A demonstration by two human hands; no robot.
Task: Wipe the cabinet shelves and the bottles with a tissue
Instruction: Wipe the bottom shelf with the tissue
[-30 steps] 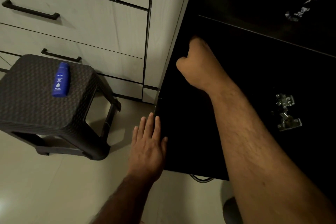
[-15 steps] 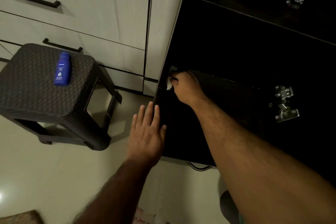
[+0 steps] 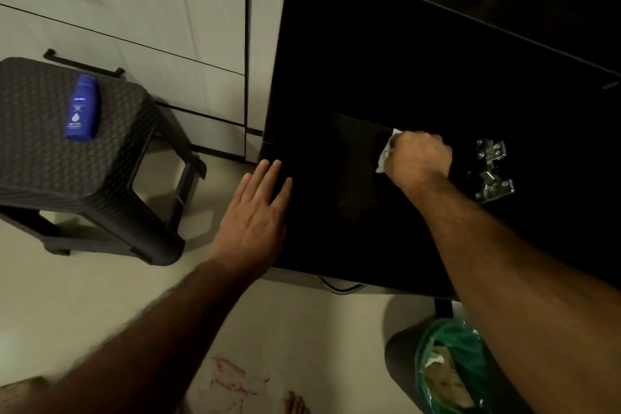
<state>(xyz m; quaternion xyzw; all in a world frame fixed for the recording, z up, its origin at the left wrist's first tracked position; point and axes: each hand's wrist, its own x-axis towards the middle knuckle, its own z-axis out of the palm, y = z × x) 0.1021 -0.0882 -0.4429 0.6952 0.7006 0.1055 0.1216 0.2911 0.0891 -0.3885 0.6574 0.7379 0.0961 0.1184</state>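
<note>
My right hand [image 3: 418, 156] grips a crumpled white tissue [image 3: 386, 151] and presses it on the dark bottom shelf [image 3: 336, 185] of the open cabinet, toward its right side. My left hand [image 3: 255, 212] lies flat with straight fingers on the shelf's front left edge. A blue lotion bottle [image 3: 82, 109] lies on its side on top of a dark woven stool [image 3: 43, 175] at the left. The cabinet's inside is very dark and little of it shows.
Pale drawers with black handles [image 3: 84, 64] stand behind the stool. Metal door hinges [image 3: 492, 171] sit at the cabinet's right. A bin with a green liner [image 3: 447, 366] stands at the lower right on the light floor.
My right hand has come down from the upper shelf to the bottom shelf's left corner, then slid right with the tissue. The left hand has stayed on the shelf edge.
</note>
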